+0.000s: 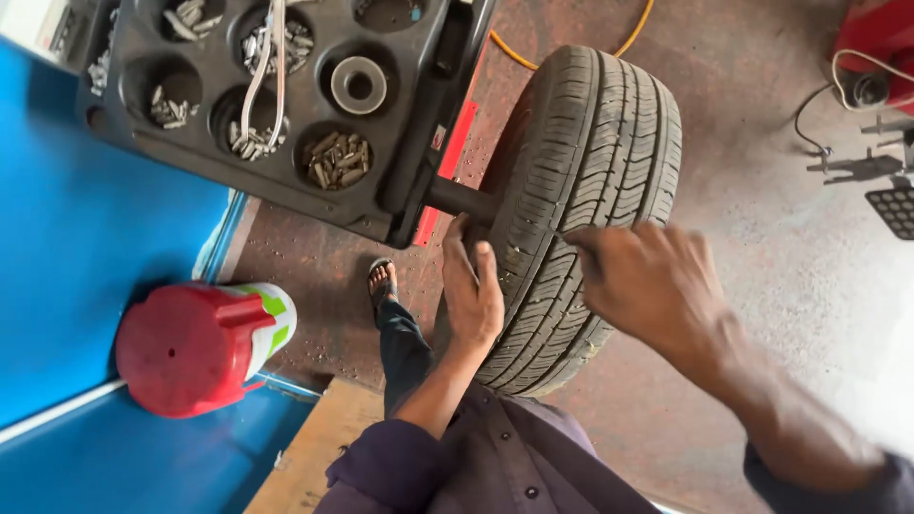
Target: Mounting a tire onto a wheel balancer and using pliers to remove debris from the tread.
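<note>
- Tyre (581, 190): upright on the black shaft (462, 200) of a wheel balancer, tread facing the camera, centre of the view. It hangs over the reddish concrete floor (743, 124).
- Far left: blue cabinet top (86, 247) with a red jug (190, 347) lying on its side, white and green band at one end.
- Upper left: black tray (400, 171) on the machine, round wells holding grey metal weights (335, 160); one well has a ring-shaped cone (359, 84).
- Below the tray: a foot in a sandal (382, 281) on the floor, dark trouser leg beneath it.
- Left hand (471, 290): fingers flat and together against the tyre's inner sidewall, just under the shaft. Open palm, pressing; it grasps nothing.
- Right hand (652, 286): over the tread at the outer shoulder, fingers curled inward, motion-blurred. Cannot tell whether the fingertips pinch anything small or only touch rubber.
- Judgement on technique: with one palm bracing the inner wall and the other on the tread, the wheel is best turned or steadied slowly, both hands kept well apart from the shaft so that no finger is caught.
- Judgement: the sleeve cuff near the tread could snag; worth keeping it back.
- Upper right: yellow hose (633, 33) on the floor, then a red machine (881, 38) and a small black tool (857, 169) at the edge.
</note>
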